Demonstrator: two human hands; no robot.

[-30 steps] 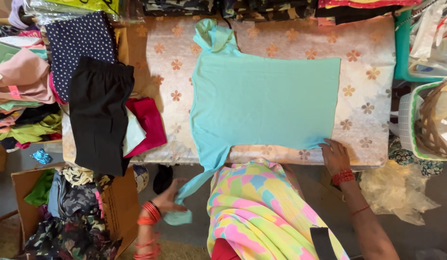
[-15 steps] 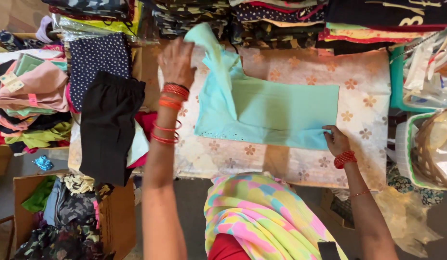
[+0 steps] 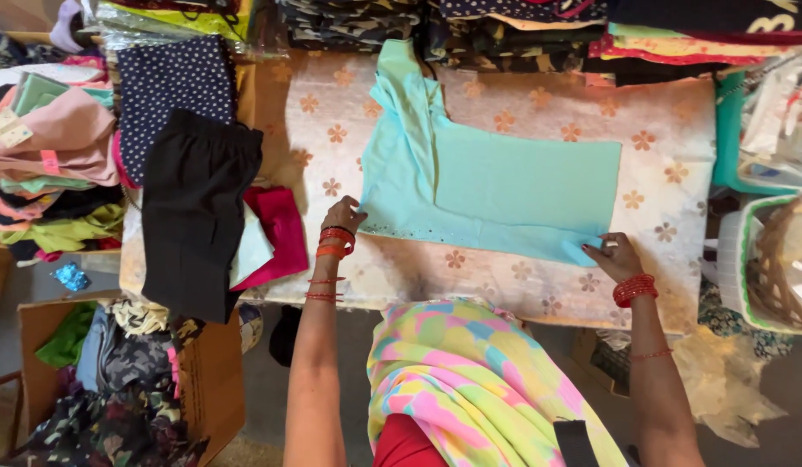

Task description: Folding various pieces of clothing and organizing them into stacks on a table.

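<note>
Turquoise garment (image 3: pixel 504 186) is lying partly folded on the floral-covered tabletop (image 3: pixel 669 156). The left hand (image 3: pixel 343 216) is resting at its lower left corner, fingers loosely curled and touching the hem edge. The right hand (image 3: pixel 610 255) is pinching the lower right corner between closed fingertips. Black trousers (image 3: pixel 198 216) are lying well apart to the left.

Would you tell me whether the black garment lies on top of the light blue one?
No, the black garment lies apart, left of the light blue garment.
</note>
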